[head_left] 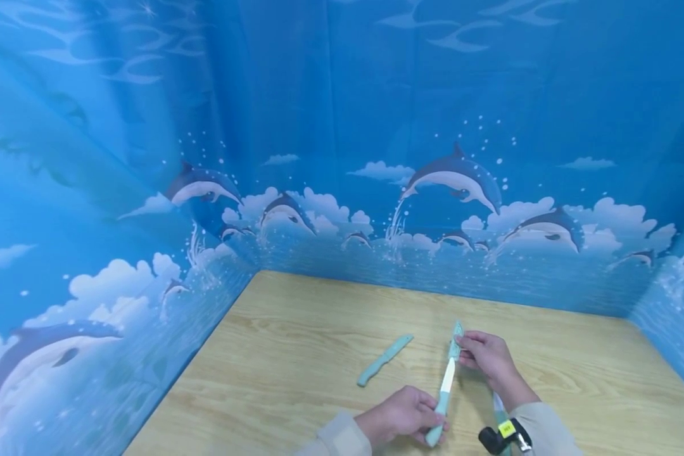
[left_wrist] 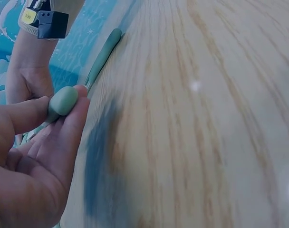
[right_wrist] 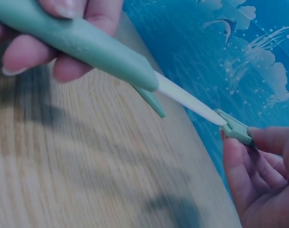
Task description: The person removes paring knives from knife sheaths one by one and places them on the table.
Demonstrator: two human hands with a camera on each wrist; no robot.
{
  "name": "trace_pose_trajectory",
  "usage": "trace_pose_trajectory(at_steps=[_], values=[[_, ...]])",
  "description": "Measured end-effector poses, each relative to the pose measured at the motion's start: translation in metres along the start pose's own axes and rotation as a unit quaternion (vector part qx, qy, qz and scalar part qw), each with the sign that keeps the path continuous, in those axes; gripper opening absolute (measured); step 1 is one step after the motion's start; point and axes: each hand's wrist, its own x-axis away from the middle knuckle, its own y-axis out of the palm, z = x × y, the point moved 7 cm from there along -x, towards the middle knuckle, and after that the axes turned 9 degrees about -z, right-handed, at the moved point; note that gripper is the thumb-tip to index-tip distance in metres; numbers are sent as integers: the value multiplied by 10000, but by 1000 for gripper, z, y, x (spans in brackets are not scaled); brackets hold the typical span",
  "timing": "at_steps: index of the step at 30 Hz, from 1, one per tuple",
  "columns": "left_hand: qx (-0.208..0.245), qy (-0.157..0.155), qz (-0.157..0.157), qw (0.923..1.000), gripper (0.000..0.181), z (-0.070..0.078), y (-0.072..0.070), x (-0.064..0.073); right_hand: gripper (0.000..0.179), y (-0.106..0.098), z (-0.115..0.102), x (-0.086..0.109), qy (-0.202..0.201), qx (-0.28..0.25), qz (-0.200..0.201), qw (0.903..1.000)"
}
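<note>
My left hand (head_left: 405, 411) grips the mint-green handle (head_left: 437, 415) of a knife whose white blade (head_left: 448, 375) points away from me. At the far end, my right hand (head_left: 487, 358) pinches a mint-green blade sheath (head_left: 457, 339) between thumb and fingers. The right wrist view has the blade tip at the mouth of the sheath (right_wrist: 237, 130); how deep it sits inside I cannot tell. In the left wrist view, the butt of the handle (left_wrist: 63, 100) shows between the left thumb and fingers (left_wrist: 75, 123).
Left of the hands lies a second mint-green knife (head_left: 384, 360), apparently sheathed. A third knife (head_left: 498, 405) with a pale blade lies partly hidden under the right forearm. All are over a wooden table (head_left: 285, 342), with a blue dolphin-print curtain (head_left: 342, 158) around it.
</note>
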Motion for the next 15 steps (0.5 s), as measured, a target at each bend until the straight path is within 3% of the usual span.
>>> trace_pose_trajectory(at_steps=[5,9,15], values=[[-1,70,-46,10000,13,0,1,0,50,-4,0,-1,-33,50,11,10000],[-73,114,95,9999,9,0,0,-1,50,-7,2,0,-27,233,12,9997],[-146,128,235,9995,11,-1,-1,-2,49,-6,5,4,-14,450,-250,9987]])
